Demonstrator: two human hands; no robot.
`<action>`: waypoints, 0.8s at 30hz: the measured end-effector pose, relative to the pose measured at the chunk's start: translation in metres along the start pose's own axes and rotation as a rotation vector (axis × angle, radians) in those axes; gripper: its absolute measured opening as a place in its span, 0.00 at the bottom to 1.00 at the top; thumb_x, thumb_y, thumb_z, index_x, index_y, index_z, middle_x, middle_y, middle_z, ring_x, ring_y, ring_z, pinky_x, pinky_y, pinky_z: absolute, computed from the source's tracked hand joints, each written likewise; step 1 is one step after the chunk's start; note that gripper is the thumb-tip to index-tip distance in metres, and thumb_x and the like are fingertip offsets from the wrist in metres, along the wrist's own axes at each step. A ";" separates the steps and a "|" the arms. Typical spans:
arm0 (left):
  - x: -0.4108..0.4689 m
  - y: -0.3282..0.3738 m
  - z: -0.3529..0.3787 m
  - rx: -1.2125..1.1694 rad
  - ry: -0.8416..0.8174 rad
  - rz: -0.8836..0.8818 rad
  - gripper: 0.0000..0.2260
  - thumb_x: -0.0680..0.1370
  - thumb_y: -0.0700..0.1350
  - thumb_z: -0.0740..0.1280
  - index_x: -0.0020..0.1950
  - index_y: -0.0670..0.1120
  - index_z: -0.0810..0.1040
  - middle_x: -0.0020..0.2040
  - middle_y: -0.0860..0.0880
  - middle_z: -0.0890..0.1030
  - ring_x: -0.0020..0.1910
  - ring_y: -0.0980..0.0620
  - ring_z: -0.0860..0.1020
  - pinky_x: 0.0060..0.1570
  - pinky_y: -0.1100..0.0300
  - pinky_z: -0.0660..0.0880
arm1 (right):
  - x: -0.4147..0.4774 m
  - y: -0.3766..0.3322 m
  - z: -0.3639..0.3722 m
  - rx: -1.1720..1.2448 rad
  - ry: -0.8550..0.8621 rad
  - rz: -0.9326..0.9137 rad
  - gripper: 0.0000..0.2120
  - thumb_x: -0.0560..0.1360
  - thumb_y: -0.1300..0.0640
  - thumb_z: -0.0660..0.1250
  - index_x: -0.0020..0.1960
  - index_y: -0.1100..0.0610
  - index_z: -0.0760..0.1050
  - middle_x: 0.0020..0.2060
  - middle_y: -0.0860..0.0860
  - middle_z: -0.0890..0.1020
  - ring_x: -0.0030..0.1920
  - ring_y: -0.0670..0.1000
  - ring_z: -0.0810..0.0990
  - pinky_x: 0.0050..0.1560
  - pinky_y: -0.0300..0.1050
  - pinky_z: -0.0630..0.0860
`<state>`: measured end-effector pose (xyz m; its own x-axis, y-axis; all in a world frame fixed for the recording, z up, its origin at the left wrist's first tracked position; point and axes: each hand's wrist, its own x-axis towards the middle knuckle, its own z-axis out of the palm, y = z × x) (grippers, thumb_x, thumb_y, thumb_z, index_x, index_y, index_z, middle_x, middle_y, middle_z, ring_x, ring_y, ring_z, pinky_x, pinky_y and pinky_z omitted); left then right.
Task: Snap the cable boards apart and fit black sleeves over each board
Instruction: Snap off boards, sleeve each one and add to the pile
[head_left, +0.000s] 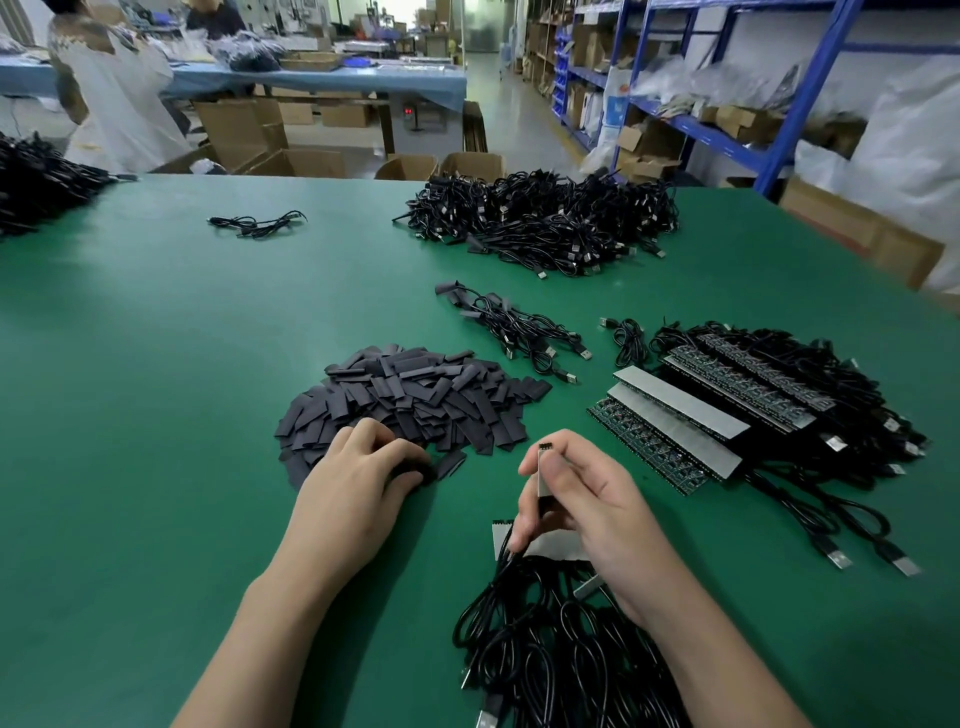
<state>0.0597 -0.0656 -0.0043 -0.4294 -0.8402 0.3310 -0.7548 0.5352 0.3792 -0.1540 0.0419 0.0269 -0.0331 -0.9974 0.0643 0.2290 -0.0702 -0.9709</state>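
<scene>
My right hand (587, 499) pinches a single narrow cable board (544, 470) upright between thumb and fingers, its black cable trailing down toward me. My left hand (358, 478) rests on the near edge of the heap of flat black sleeves (415, 400), fingers curled round one black sleeve (415, 472). Under my right hand lies a strip of joined boards (550, 545) with its tangle of black cables (545, 649). To the right lie stacked panels of unsnapped boards (691, 421) with cables attached.
A small bundle of sleeved cables (514, 327) lies beyond the sleeve heap, and a big pile of cables (545, 218) sits at the far edge of the green table (156, 364). A loose cable (257, 224) lies far left. Cardboard boxes, blue shelving and a person stand behind.
</scene>
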 end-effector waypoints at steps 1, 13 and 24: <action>0.000 0.000 0.000 -0.001 0.003 0.007 0.06 0.79 0.48 0.72 0.56 0.55 0.84 0.53 0.54 0.74 0.58 0.50 0.74 0.48 0.54 0.75 | 0.000 0.000 0.000 -0.050 -0.005 0.000 0.12 0.82 0.50 0.62 0.49 0.58 0.75 0.31 0.57 0.78 0.32 0.56 0.82 0.40 0.44 0.81; 0.001 0.010 -0.001 -0.305 0.153 -0.031 0.08 0.75 0.41 0.76 0.44 0.51 0.80 0.50 0.57 0.74 0.53 0.50 0.74 0.52 0.55 0.72 | 0.002 0.007 -0.004 -0.227 0.004 -0.018 0.10 0.85 0.52 0.61 0.49 0.54 0.77 0.32 0.52 0.77 0.35 0.52 0.78 0.44 0.45 0.77; -0.009 0.038 -0.001 -0.663 0.059 -0.005 0.09 0.78 0.40 0.74 0.45 0.54 0.79 0.41 0.55 0.83 0.42 0.52 0.83 0.44 0.64 0.77 | 0.000 0.013 0.000 -0.402 0.015 -0.038 0.06 0.80 0.53 0.67 0.51 0.43 0.79 0.33 0.43 0.79 0.35 0.43 0.77 0.38 0.36 0.76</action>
<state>0.0356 -0.0371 0.0081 -0.3845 -0.8467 0.3679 -0.2834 0.4875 0.8258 -0.1506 0.0406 0.0139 -0.0490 -0.9936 0.1018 -0.1716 -0.0920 -0.9809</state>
